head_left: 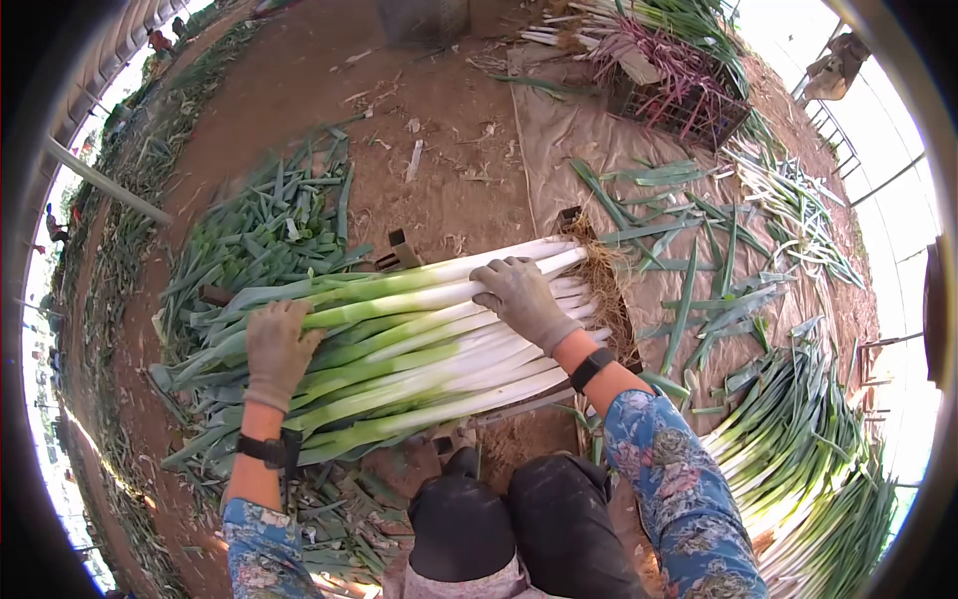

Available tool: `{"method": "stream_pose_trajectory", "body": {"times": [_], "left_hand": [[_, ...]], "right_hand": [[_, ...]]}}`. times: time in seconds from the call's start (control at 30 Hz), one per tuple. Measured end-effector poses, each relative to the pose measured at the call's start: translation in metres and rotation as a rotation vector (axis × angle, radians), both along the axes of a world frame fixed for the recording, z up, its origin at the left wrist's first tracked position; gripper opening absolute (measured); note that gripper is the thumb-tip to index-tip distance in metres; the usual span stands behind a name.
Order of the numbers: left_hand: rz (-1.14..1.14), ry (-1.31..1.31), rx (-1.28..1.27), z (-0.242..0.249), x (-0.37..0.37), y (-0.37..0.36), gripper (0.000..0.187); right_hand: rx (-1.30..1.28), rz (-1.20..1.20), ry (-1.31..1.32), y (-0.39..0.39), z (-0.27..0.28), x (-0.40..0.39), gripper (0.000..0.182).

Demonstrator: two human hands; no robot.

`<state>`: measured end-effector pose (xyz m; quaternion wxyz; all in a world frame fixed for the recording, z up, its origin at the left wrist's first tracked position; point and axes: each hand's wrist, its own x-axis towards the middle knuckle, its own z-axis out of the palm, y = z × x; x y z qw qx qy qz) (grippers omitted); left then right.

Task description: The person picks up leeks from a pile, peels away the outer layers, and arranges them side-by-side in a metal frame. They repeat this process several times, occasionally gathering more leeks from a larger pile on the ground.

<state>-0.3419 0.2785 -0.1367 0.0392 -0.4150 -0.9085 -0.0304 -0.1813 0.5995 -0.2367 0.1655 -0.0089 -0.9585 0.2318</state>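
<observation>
Long leeks (439,339) lie side by side on a low metal frame (399,250), white root ends to the right and green leaves to the left. Gloved, my left hand (279,349) rests over the green part of the upper leeks, its fingers curled round a stalk. My right hand (521,299), also gloved, has its fingers bent over the white stalk of a leek near the top of the row. Brown roots (607,290) hang at the frame's right end.
Cut green leaves (269,235) are heaped at the upper left. A dark crate (679,105) with leeks and reddish stalks stands at the upper right. More leeks (798,469) lie at the lower right, and loose leaves (714,270) are scattered on a sheet (559,130).
</observation>
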Motion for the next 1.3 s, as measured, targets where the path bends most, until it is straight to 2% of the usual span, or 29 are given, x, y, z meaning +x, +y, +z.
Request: {"method": "stream_pose_trajectory", "body": {"times": [0.07, 0.2, 0.37, 0.47, 0.57, 0.6, 0.7, 0.8, 0.9, 1.0, 1.13, 1.23, 1.3], "left_hand": [[-0.031, 0.092, 0.042, -0.027, -0.001, -0.003, 0.033], [0.005, 0.020, 0.093, -0.028, -0.008, 0.003, 0.034], [-0.073, -0.048, 0.103, -0.028, -0.027, 0.005, 0.028], [-0.002, -0.508, 0.437, -0.007, -0.055, 0.000, 0.022], [0.219, -0.568, 0.899, 0.008, -0.064, -0.024, 0.020], [0.230, -0.510, 0.848, 0.017, -0.055, -0.025, 0.023], [0.073, -0.169, 0.491, 0.016, -0.023, -0.024, 0.026], [0.103, -0.149, 0.428, 0.004, -0.004, -0.020, 0.032], [0.023, 0.121, 0.283, 0.005, 0.008, -0.012, 0.037], [-0.171, 0.045, 0.151, 0.005, 0.016, 0.017, 0.038], [-0.133, -0.011, -0.001, -0.017, 0.009, 0.044, 0.038], [-0.169, 0.032, -0.015, -0.027, 0.008, 0.040, 0.037], [-0.173, 0.059, -0.086, -0.017, 0.011, 0.039, 0.038]], "right_hand": [[-0.029, -0.008, -0.009, 0.002, -0.014, -0.003, 0.026], [0.089, -0.025, -0.063, 0.012, -0.001, -0.005, 0.026], [-0.015, -0.025, 0.026, 0.029, -0.014, -0.008, 0.023], [-0.035, -0.010, -0.018, 0.029, -0.015, -0.005, 0.024], [-0.035, -0.011, -0.048, 0.029, -0.012, -0.001, 0.026], [-0.019, -0.015, -0.051, 0.027, -0.009, 0.000, 0.026], [0.021, -0.018, -0.024, 0.014, -0.001, 0.002, 0.026], [-0.011, -0.030, -0.019, 0.005, -0.001, -0.002, 0.026], [-0.096, -0.004, -0.038, 0.010, -0.003, -0.008, 0.027], [-0.126, 0.005, -0.044, 0.015, -0.008, -0.011, 0.027], [-0.117, 0.017, -0.031, 0.016, -0.022, -0.007, 0.028], [0.122, -0.052, -0.100, 0.002, -0.016, 0.001, 0.029], [0.029, -0.019, -0.015, 0.003, -0.017, 0.005, 0.028]]}}
